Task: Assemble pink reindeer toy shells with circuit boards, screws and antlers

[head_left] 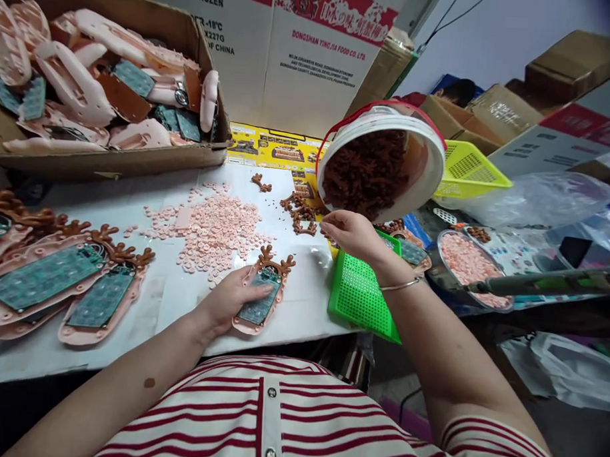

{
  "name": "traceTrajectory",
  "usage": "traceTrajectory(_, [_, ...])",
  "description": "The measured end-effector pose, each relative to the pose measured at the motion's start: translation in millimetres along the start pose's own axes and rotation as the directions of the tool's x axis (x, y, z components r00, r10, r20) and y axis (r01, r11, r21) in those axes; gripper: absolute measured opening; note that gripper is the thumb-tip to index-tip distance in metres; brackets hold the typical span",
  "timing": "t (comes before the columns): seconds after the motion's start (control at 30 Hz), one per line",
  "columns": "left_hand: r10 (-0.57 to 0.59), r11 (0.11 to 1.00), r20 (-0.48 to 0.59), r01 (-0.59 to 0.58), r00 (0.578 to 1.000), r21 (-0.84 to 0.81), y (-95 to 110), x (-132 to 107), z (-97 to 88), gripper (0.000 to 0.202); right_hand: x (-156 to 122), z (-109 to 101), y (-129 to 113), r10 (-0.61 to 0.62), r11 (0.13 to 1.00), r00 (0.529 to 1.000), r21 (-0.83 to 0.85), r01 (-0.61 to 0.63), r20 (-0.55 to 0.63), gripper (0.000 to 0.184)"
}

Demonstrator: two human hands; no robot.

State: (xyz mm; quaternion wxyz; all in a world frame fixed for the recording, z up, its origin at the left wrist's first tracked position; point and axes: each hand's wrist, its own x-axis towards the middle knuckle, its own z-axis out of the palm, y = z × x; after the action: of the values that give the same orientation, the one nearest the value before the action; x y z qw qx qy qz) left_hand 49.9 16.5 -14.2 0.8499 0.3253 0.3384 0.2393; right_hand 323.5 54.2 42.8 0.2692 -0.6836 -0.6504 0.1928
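Observation:
My left hand grips a pink plastic casing at the table's front, thumb across its greenish circuit board. A brown antler piece sits at the casing's top end. My right hand is just below the mouth of a tilted white bucket. Its fingers are curled together, and whatever they hold, if anything, is hidden. Inside the bucket lies a heap of brown antler pieces. More loose antler pieces are on the table to the left of my right hand.
Small pink rings lie piled mid-table. Several antlered casings are stacked at left, below a carton of pink shells and boards. A green perforated basket sits under my right forearm; a yellow basket stands behind the bucket.

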Motion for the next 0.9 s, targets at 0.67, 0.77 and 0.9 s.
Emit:
traceTrajectory(0.67, [0.226, 0.934, -0.037, -0.227, 0.973, -0.274, 7, -6, 3.2, 0.039, -3, 72, -65, -0.056, 0.969, 0.946, 0.246, -0.026, 0.32, 0.039])
traceTrajectory(0.77, [0.241, 0.941, -0.039, -0.243, 0.97, -0.234, 4, -7, 4.9, 0.044, -43, 83, -65, 0.097, 0.748, 0.966, 0.622, -0.229, 0.239, 0.054])
traceTrajectory(0.9, [0.342, 0.921, -0.18, -0.367, 0.922, -0.131, 2, -11, 7.8, 0.052, -89, 105, -56, 0.258, 0.541, 0.929, 0.757, -0.367, 0.266, 0.054])
